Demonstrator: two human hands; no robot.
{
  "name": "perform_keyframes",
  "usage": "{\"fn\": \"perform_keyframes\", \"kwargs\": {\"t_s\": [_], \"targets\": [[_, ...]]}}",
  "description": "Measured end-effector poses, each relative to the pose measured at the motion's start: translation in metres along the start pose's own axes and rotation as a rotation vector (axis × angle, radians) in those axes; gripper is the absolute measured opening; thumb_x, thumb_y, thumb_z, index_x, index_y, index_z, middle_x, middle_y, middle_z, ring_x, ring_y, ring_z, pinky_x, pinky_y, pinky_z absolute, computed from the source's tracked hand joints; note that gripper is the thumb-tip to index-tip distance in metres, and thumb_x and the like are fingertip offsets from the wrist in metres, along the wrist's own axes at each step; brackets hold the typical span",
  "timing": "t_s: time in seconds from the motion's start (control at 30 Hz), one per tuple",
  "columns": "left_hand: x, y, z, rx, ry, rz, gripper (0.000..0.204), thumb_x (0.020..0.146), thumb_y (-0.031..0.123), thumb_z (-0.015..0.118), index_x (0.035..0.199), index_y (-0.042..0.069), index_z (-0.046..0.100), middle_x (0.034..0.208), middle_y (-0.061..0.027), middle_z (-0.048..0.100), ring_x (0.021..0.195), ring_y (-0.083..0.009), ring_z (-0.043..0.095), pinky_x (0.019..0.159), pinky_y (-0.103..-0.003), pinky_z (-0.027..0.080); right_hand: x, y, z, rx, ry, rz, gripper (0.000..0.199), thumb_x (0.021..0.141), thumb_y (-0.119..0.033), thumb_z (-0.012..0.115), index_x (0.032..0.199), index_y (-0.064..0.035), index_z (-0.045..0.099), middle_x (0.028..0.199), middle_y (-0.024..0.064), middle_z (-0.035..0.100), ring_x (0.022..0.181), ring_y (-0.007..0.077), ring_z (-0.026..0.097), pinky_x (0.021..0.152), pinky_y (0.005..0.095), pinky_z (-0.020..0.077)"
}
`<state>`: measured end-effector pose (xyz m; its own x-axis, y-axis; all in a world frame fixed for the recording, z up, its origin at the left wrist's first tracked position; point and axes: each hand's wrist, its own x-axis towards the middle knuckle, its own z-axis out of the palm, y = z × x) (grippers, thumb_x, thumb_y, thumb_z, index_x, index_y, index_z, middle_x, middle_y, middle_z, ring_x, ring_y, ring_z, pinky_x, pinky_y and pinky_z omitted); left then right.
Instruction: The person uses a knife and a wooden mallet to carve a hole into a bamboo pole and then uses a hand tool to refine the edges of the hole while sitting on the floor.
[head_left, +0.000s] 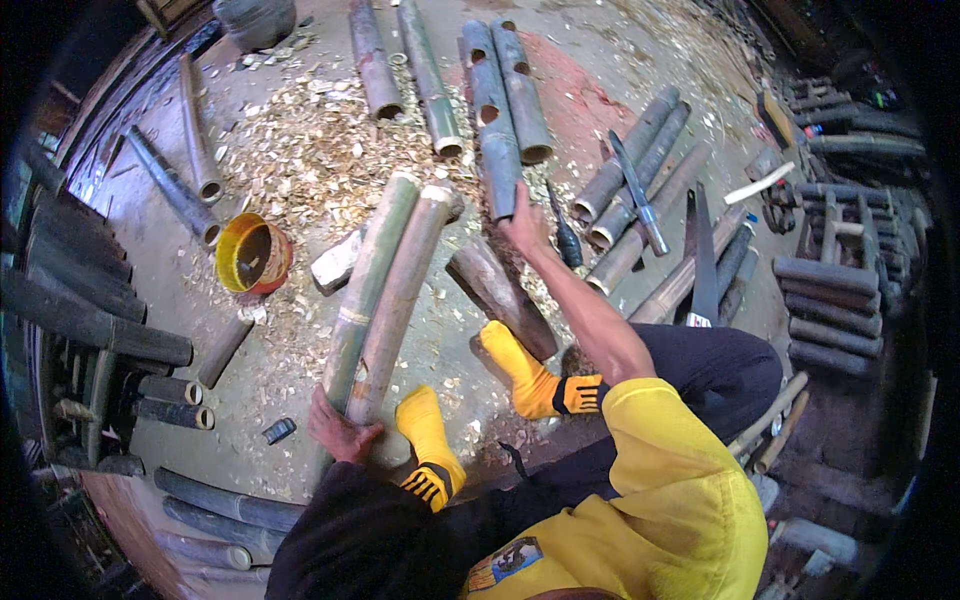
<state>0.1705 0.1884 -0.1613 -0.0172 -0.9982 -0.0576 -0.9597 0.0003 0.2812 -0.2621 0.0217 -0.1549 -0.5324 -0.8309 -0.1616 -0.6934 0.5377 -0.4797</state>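
Note:
Two pale green-brown bamboo tubes (385, 290) lie side by side, slanting away from me. My left hand (340, 428) is wrapped round their near end, thumb to the right and fingers to the left. Farther off, a dark bamboo tube (494, 150) has several holes cut along its upper side. The fingers of my right hand (527, 226) close on its near end; part of the grip is hidden. Beside it lies a second dark tube with holes (522, 95). A short thick wooden block (502, 300) rests below my right forearm, near my yellow-socked feet.
Wood chips (320, 150) cover the floor. At left stands a yellow-and-red tub (253, 255). To the right lie a handsaw (703, 260), a long blade (638, 190), a dark pointed tool (565, 230) and more tubes. Tube stacks (828, 305) stand at both sides.

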Motion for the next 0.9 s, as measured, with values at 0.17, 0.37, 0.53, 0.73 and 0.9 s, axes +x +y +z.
{"fn": "perform_keyframes", "kwargs": {"t_s": [0.17, 0.37, 0.53, 0.73, 0.9], "targets": [[-0.001, -0.001, 0.003, -0.054, 0.071, 0.035, 0.132, 0.031, 0.071, 0.067, 0.137, 0.007, 0.024, 0.135, -0.0147, 0.035, 0.121, -0.0349, 0.035, 0.098, -0.048, 0.024, 0.052, 0.0, -0.021, 0.004, -0.013, -0.339, 0.065, 0.066, -0.013, 0.069, 0.12, -0.0037, 0.035, 0.09, 0.0289, 0.059, 0.087, 0.0421, 0.059, 0.073, 0.0465, 0.0475], [-0.001, 0.006, 0.011, -0.027, -0.043, -0.017, 0.134, 0.026, 0.059, 0.075, 0.138, 0.008, 0.023, 0.136, -0.0124, 0.035, 0.123, -0.0323, 0.034, 0.099, -0.048, 0.025, 0.111, -0.083, -0.089, 0.189, 0.221, -0.44, 0.052, 0.063, -0.015, 0.07, 0.11, 0.0016, 0.053, 0.094, 0.0247, 0.062, 0.085, 0.0359, 0.062, 0.074, 0.0406, 0.0494], [-0.001, -0.001, -0.011, 0.057, -0.051, -0.057, 0.12, 0.038, 0.051, 0.078, 0.137, 0.01, 0.024, 0.136, -0.0073, 0.036, 0.122, -0.0275, 0.035, 0.099, -0.044, 0.027, -0.084, -0.215, -0.201, 1.042, -0.65, -0.828, 0.032, 0.078, -0.015, 0.065, 0.105, 0.0026, 0.059, 0.078, 0.0077, 0.063, 0.065, 0.0108, 0.059, 0.057, 0.0236, 0.0483], [-0.006, 0.007, 0.048, 0.163, 0.063, -0.09, 0.08, 0.07, 0.045, 0.059, 0.137, 0.012, 0.029, 0.134, -0.0035, 0.039, 0.119, -0.0222, 0.039, 0.095, -0.041, 0.03, -0.237, -0.227, -0.257, 1.273, -1.114, -1.509, 0.033, 0.075, -0.02, 0.065, 0.1, 0.002, 0.06, 0.078, 0.0117, 0.062, 0.064, 0.0185, 0.059, 0.057, 0.0286, 0.0481], [0.007, 0.024, -0.019, 0.18, 0.097, -0.125, 0.08, 0.068, 0.043, 0.06, 0.136, 0.013, 0.029, 0.132, -0.0038, 0.039, 0.119, -0.0222, 0.039, 0.095, -0.041, 0.03, -0.281, -0.245, -0.254, 1.455, -1.185, -1.646, 0.033, 0.075, -0.022, 0.065, 0.097, 0.0023, 0.059, 0.078, 0.0131, 0.061, 0.064, 0.0218, 0.058, 0.057, 0.0307, 0.0476]]}}
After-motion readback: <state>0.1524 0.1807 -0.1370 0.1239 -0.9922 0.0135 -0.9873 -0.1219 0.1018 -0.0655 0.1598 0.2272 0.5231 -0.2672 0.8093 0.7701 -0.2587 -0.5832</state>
